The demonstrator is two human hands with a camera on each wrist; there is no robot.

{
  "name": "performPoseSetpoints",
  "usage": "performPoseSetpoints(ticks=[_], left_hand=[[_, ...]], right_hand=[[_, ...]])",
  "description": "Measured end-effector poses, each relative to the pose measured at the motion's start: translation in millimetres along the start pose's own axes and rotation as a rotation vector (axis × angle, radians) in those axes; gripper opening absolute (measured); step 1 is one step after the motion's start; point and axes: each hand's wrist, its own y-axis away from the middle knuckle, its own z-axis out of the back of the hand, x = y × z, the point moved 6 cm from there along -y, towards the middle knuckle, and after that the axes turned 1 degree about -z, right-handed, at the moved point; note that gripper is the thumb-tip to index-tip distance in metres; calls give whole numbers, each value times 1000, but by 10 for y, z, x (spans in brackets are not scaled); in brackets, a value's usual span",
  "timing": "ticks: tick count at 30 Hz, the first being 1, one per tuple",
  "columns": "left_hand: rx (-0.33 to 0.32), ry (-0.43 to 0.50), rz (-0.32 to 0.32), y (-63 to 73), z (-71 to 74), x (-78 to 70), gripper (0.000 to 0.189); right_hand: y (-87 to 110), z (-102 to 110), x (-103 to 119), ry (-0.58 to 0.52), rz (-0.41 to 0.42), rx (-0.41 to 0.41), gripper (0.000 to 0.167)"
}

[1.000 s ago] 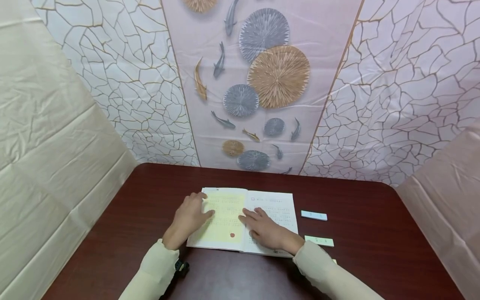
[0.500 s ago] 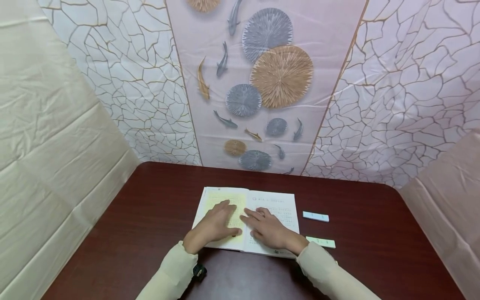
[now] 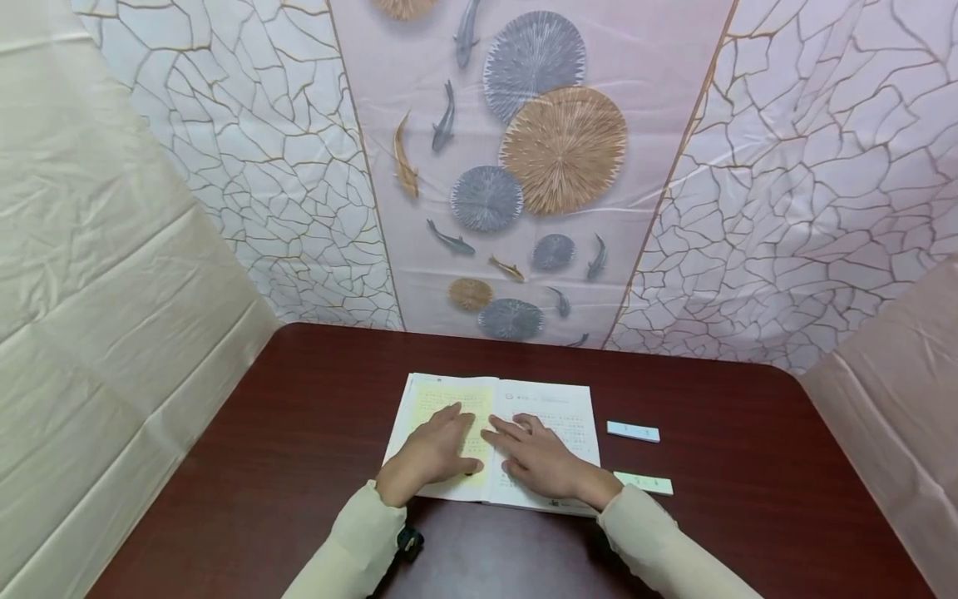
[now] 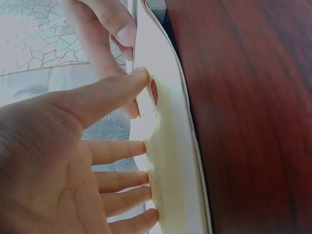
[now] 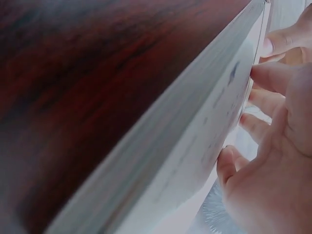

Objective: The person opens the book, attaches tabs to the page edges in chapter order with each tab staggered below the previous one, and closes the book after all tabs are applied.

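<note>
Yellow tints one page of the open book (image 3: 567,416) on the dark-red table (image 3: 314,433). Loosely spread, the left hand (image 3: 430,449) rests on the book's left half, the right hand (image 3: 548,463) on its right half. Right of the book lie a blue strip (image 3: 633,431) and a green strip (image 3: 645,482).

Free passage extends over the tabletop (image 3: 299,424) at left of the book (image 3: 491,482), and along a band above it in the frame, bounded by the patterned hanging (image 3: 490,279). At centre, the left hand (image 3: 432,447) and right hand (image 3: 542,459) leave a narrow gap. At lower centre, the left sleeve (image 3: 352,541) and right sleeve (image 3: 659,537) flank a wider one. Right of centre, a blue strip (image 3: 633,431) and green strip (image 3: 645,482) obstruct; room continues farther right.
</note>
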Motion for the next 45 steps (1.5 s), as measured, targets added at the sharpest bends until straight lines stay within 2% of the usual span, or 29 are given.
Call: performPoseSetpoints(ticks=[3,6,10,13,17,22,26,34,39,45], left_hand=[[19,-4,12,-10,-15,-24,80],[30,-2,20,-10,-19,-43,80],[35,11,23,-4,-21,-60,80],[36,19,23,6,-20,-72,80],[36,25,22,21,-18,-89,79],[35,27,7,33,2,-120,78],[28,19,0,38,11,-134,77],[24,15,3,33,20,-129,77],[24,15,-1,43,18,-125,77],[32,15,-1,44,15,-103,77]], right_hand=[[25,-6,-62,-76,34,-42,52],[40,41,-127,-201,44,-87,49],[52,174,-263,-297,-61,-148,45],[78,283,-431,-228,-182,-206,47],[131,405,-718,-105,-335,-260,59],[189,483,-1023,-18,-452,-225,84],[202,509,-1124,7,-472,-162,94],[190,450,-1179,47,-532,-94,91],[200,434,-1119,113,-536,-114,87],[207,403,-972,199,-476,-187,74]])
